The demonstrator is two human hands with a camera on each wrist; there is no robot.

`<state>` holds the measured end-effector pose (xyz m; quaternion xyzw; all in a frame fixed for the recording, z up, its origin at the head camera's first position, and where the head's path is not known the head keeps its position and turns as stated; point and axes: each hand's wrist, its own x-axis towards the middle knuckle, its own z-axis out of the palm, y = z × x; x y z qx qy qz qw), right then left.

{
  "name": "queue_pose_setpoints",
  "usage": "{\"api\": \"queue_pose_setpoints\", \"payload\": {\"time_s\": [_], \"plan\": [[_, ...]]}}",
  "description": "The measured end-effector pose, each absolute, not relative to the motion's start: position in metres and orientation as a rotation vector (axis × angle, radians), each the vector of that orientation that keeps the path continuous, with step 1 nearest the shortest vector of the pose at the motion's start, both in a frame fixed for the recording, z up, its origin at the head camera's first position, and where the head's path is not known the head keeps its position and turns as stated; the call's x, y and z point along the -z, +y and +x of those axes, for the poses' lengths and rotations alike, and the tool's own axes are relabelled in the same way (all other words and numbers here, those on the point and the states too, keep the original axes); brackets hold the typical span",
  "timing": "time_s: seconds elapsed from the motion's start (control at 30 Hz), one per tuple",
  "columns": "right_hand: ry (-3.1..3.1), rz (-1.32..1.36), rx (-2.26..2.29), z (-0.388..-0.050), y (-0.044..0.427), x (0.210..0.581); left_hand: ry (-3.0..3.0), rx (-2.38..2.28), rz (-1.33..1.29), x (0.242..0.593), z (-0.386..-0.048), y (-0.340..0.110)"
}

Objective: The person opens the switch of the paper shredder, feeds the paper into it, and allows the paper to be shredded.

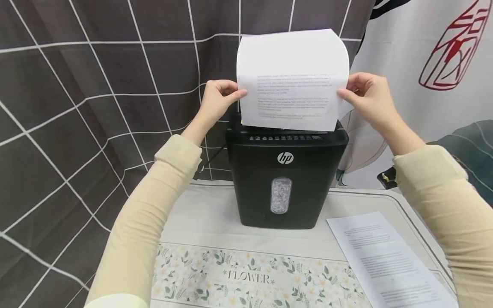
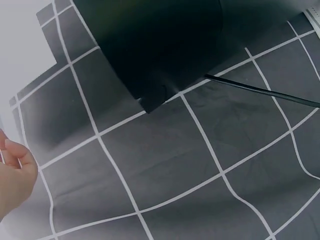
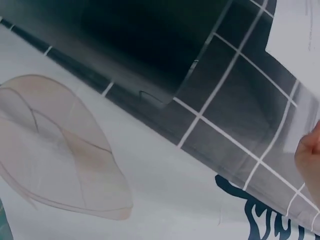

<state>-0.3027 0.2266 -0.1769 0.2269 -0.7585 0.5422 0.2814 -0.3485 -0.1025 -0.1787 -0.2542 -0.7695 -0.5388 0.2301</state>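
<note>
A printed sheet of paper (image 1: 290, 92) is held up over the top of a black HP paper shredder (image 1: 256, 179). My left hand (image 1: 217, 100) pinches the sheet's left edge between thumb and fingers. On the opposite edge, my right hand (image 1: 367, 96) pinches it the same way. The sheet's top part bends backward, and its lower edge is at the shredder's top. Whether that edge has entered the slot cannot be seen. Paper shreds show through the shredder's small front window (image 1: 281, 196). Each wrist view catches part of a hand and a corner of the sheet.
More printed paper (image 1: 389, 261) lies on the table to the right of the shredder. A floral "FLOWER" strip (image 1: 250, 278) decorates the tablecloth. Dark checked cloth (image 1: 115, 107) hangs close behind and to the left. A black cord (image 2: 265, 91) runs from the shredder.
</note>
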Motion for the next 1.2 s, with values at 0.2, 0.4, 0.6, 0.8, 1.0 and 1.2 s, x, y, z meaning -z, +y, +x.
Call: {"api": "queue_pose_setpoints", "payload": {"time_s": [0.2,0.4,0.6,0.8,1.0,1.2], "plan": [[-2.222,0.434,-1.137,-0.308,0.229,0.183,-2.198,1.371,-0.655,0.184,-0.356,-0.101],[-2.302,0.48,-1.034,-0.315,0.236,0.188,-2.252,1.298,-0.67,0.187,-0.361,-0.1],[-2.308,0.41,-1.044,-0.32,0.238,0.189,-2.327,1.227,-0.666,0.19,-0.362,-0.1],[-2.326,0.446,-0.931,-0.323,0.237,0.193,-2.375,1.17,-0.65,0.191,-0.364,-0.103],[-2.354,0.477,-0.812,-0.324,0.236,0.198,-2.422,1.111,-0.645,0.191,-0.363,-0.104],[-2.447,0.514,-0.765,-0.326,0.237,0.203,-2.48,1.063,-0.649,0.195,-0.364,-0.106]]}}
